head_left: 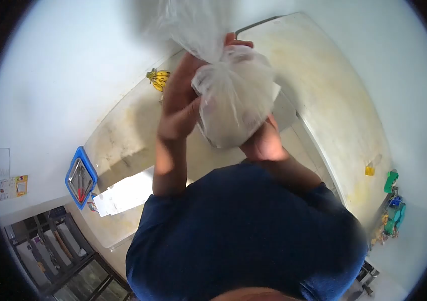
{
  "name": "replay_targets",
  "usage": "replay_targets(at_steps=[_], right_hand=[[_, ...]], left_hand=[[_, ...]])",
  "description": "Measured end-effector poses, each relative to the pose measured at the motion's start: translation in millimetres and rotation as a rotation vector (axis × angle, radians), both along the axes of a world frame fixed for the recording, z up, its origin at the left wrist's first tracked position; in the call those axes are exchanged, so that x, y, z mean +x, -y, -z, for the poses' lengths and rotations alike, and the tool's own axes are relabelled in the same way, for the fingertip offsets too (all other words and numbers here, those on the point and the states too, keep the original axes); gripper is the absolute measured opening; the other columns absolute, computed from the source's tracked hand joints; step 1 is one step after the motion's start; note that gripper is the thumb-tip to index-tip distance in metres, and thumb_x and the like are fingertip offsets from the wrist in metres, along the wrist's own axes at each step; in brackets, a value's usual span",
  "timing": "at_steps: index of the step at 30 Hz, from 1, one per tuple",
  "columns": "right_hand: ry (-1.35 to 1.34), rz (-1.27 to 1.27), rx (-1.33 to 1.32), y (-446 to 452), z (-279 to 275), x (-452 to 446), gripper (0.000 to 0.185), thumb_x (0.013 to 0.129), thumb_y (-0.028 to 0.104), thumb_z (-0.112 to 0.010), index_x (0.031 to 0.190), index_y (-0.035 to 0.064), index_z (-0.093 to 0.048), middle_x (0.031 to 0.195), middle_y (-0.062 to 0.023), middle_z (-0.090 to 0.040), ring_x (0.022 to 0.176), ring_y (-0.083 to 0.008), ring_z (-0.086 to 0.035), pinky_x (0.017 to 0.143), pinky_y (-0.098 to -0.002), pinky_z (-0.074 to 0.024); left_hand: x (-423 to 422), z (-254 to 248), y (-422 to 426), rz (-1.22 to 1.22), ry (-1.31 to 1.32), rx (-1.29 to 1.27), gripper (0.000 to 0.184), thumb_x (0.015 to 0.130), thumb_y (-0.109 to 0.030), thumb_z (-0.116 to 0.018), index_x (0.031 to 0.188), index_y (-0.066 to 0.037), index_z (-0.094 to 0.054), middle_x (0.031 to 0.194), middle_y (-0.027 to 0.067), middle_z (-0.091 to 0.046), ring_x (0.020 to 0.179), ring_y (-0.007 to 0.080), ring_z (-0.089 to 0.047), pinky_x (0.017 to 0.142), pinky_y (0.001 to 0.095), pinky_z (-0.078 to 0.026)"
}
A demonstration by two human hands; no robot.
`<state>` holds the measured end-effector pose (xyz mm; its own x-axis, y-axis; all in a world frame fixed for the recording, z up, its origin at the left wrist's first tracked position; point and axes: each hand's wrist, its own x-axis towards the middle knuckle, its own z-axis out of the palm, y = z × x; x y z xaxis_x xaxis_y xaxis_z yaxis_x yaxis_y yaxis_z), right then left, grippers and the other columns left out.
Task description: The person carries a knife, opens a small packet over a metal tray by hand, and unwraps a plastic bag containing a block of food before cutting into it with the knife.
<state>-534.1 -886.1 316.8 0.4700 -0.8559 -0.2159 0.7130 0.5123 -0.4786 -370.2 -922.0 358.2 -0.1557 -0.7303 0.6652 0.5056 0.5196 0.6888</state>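
Note:
A translucent plastic bag [238,103], gathered tightly at its neck with its loose top flaring upward, is held up close before me. Its contents look pale and rounded; their kind cannot be made out. My left hand [181,103] wraps round the left side of the bag near the neck, thumb against the plastic and fingertips showing behind it. Under the lower right of the bag my right hand [266,143] supports it, its fingers mostly hidden by the bag.
Bananas [158,79] lie on the counter [123,130] at the back left. A blue-rimmed tray [81,178] with utensils and white paper [125,193] are at the left. Another counter [338,100] curves along the right, with a yellow item [370,170] and green things [391,181]. A dark rack [53,246] stands lower left.

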Motion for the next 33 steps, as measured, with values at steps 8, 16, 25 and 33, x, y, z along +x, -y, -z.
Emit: replay_targets(at_steps=[8, 16, 25, 33], right_hand=[[0.311, -0.036, -0.042, -34, -8, -66, 0.054, 0.093, 0.005, -0.058, 0.143, 0.0060, -0.037, 0.136, -0.0144, -0.052, 0.123, -0.0296, -0.054, 0.100, -0.0457, -0.0492], [0.287, -0.006, -0.120, -45, -20, -89, 0.054, 0.093, 0.006, -0.059, 0.142, 0.0042, -0.037, 0.136, -0.0148, -0.052, 0.123, -0.0298, -0.055, 0.099, -0.0451, -0.0500], [0.238, 0.002, -0.190, -34, -24, -92, 0.055, 0.093, 0.008, -0.060, 0.142, 0.0022, -0.037, 0.136, -0.0152, -0.052, 0.122, -0.0300, -0.055, 0.098, -0.0445, -0.0508], [0.016, 0.025, -0.252, 13, 3, -68, 0.056, 0.094, 0.010, -0.060, 0.142, -0.0018, -0.034, 0.136, -0.0169, -0.050, 0.123, -0.0306, -0.055, 0.099, -0.0441, -0.0507]], left_hand=[[-71, -9, -40, -0.076, -0.124, -0.155, 0.086, 0.082, -0.034, -0.067, 0.146, 0.010, -0.028, 0.143, 0.0274, -0.044, 0.131, 0.0341, -0.047, 0.110, 0.0424, -0.036], [-105, -21, -44, -0.144, -0.162, -0.054, 0.093, 0.081, -0.045, -0.066, 0.146, 0.010, -0.028, 0.143, 0.0285, -0.043, 0.131, 0.0368, -0.047, 0.109, 0.0443, -0.037], [-105, -24, -40, -0.206, -0.201, 0.147, 0.101, 0.080, -0.057, -0.065, 0.146, 0.010, -0.027, 0.143, 0.0299, -0.041, 0.131, 0.0398, -0.047, 0.109, 0.0465, -0.038], [-77, 0, -30, -0.241, -0.059, 0.214, 0.100, 0.081, -0.060, -0.066, 0.144, 0.008, -0.032, 0.143, 0.0272, -0.042, 0.130, 0.0356, -0.049, 0.106, 0.0418, -0.042]])
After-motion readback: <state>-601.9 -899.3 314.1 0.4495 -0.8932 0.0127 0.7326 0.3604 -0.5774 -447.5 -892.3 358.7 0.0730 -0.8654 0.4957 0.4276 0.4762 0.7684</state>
